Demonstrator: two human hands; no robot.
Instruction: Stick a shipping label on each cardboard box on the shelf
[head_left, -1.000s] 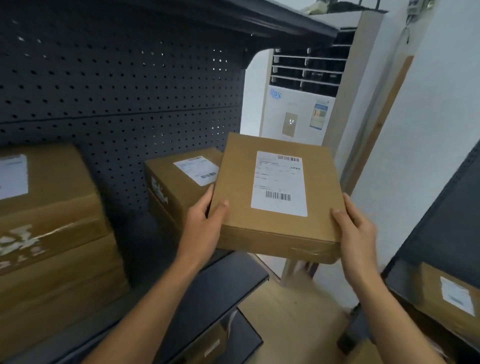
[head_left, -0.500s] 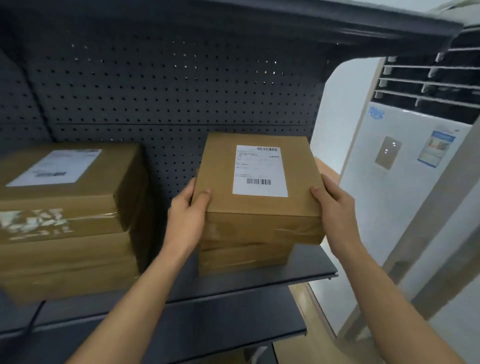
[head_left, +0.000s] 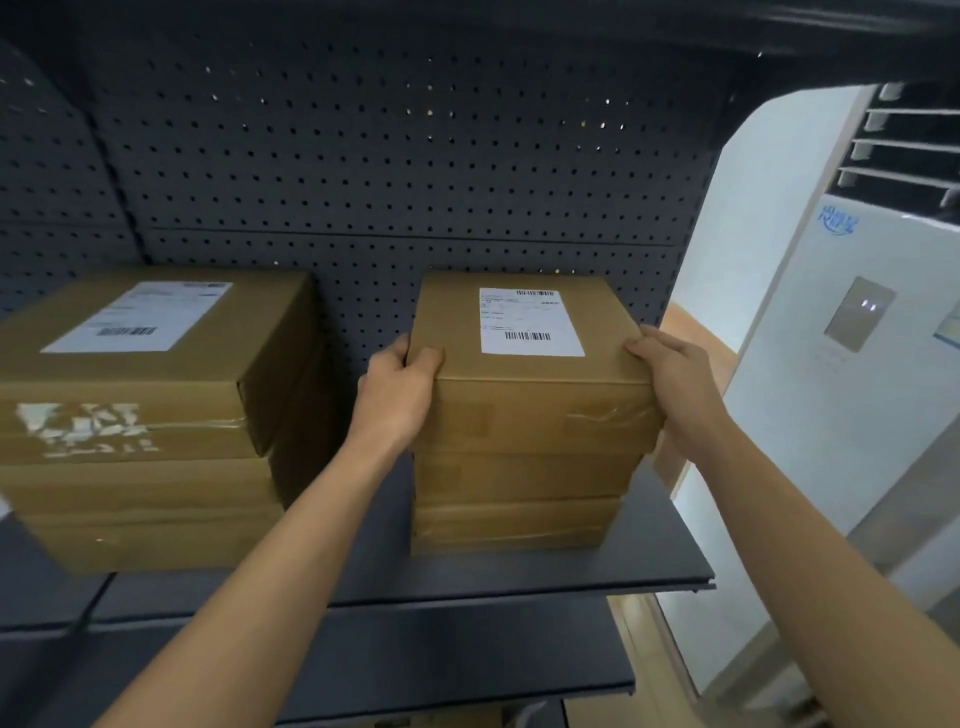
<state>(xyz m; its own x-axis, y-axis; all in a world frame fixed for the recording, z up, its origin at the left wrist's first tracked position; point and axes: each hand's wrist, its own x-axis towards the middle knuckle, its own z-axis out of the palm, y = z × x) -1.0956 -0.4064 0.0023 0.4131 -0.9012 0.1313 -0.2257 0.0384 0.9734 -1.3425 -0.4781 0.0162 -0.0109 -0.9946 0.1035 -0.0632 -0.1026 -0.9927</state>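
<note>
Brown cardboard box, white shipping label on top, sits atop a stack on a dark metal shelf. Left hand and right hand grip its opposite sides, fingers curled over the top edges. It is probably stiff and light, so side holds suit it.

Bare left hand, bare right hand

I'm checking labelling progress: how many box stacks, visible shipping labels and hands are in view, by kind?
Box stacks: 2, left stack and right stack
Shipping labels showing: 2, left label and right label
Hands: 2, left hand and right hand, both gripping the top box of the right stack
Total: 6
Boxes per stack: cannot tell.
</note>
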